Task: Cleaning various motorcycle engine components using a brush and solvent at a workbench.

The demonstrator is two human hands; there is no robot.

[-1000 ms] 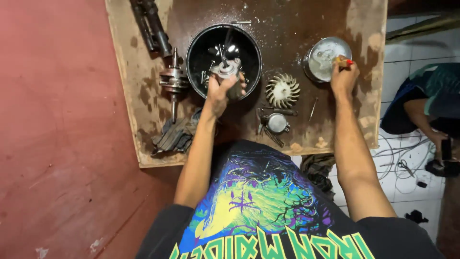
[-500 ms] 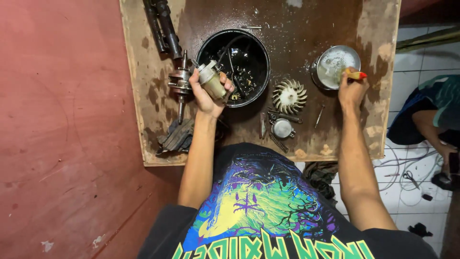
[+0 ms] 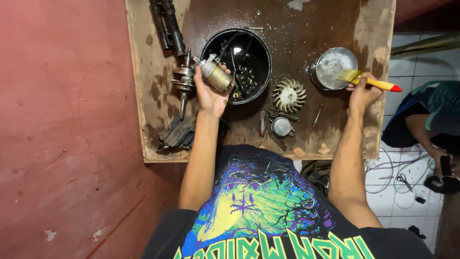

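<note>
My left hand (image 3: 211,93) grips a small cylindrical metal motor part (image 3: 214,76), held at the left rim of a black round basin (image 3: 261,72) that holds several small dark parts. My right hand (image 3: 362,93) holds a paintbrush with a yellow handle and red tip (image 3: 371,82). Its bristles rest over the rim of a small silver pot (image 3: 333,67) with pale liquid inside. Both stand on a worn, stained wooden board (image 3: 306,136).
On the board lie a crankshaft (image 3: 183,79), a long dark metal part (image 3: 166,24), a white finned fan wheel (image 3: 289,95), a small round metal cap (image 3: 281,126), a spring, a bolt and a dark rag (image 3: 178,134). Another person (image 3: 426,120) sits at right on a white tiled floor.
My left hand has lifted the motor part out of the basin and to its left rim. The brush in my right hand has come up out of the silver pot.
</note>
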